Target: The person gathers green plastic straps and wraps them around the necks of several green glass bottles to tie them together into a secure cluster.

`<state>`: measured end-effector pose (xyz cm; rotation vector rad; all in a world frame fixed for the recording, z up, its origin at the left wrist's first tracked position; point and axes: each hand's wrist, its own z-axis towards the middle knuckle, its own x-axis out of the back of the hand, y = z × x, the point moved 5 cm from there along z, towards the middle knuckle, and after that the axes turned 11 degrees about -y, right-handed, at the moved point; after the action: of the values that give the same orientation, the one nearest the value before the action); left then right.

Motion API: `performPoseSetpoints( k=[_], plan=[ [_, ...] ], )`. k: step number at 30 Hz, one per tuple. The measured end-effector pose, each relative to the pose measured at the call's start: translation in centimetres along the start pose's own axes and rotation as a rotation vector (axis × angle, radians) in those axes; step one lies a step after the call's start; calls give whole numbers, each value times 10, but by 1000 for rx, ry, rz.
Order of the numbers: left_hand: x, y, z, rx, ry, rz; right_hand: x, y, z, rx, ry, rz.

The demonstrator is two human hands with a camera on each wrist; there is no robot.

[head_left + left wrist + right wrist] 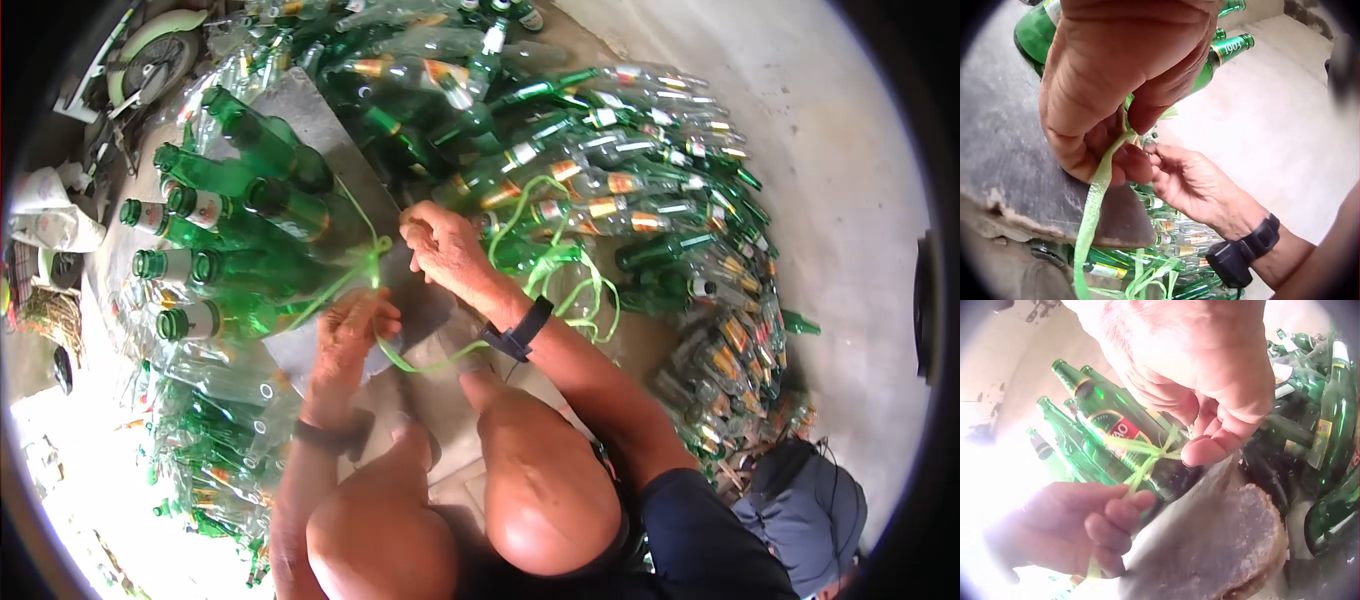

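Observation:
Green bottles (pixel 270 265) stand grouped on a grey board (pixel 325 130), with a light green strap (pixel 330 285) around them. The strap crosses in a knot (pixel 1157 452) beside a bottle with a red label (pixel 1124 434). My left hand (pixel 350 325) pinches the strap just below the knot; the strap (pixel 1092 209) hangs down out of its curled fingers in the left wrist view. On the knot's other side, my right hand (pixel 1197 369) pinches a short piece of strap between thumb and fingertips. Slack strap (pixel 560 270) trails past the right wrist in loose loops.
Many empty bottles (pixel 640 185) lie piled ahead and to the right, along a pale wall (pixel 840 150). More bottles (pixel 215 440) lie at the lower left. A wheel (pixel 155 65) stands at the upper left, and a dark bag (pixel 810 510) at the lower right. Bare knees (pixel 550 480) are below the hands.

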<state>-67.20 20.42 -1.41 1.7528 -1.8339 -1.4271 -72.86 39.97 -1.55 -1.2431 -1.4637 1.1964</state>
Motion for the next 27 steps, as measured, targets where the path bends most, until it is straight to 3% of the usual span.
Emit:
performPoseSetpoints(
  k=[2, 3, 9, 10, 12, 16, 27],
  plan=[
    [0, 6, -8, 8, 1, 106, 13, 2, -13, 59, -20, -68],
    [5, 6, -13, -9, -48, 151, 20, 2, -17, 156, 64, -205],
    [13, 9, -46, -62, 5, 302, 48, 17, -85, 173, -85, -118],
    [11, 13, -58, -47, 23, 334, 51, 16, -97, 88, -134, -38],
    [9, 20, -75, -43, 85, 430, 65, 18, -119, -25, -182, -156],
    [-1, 51, -112, -93, 124, 438, 83, -1, -142, -146, -161, -222],
    [7, 102, -173, -444, 429, 462, 79, -68, -149, -140, -124, -234]
  ],
)
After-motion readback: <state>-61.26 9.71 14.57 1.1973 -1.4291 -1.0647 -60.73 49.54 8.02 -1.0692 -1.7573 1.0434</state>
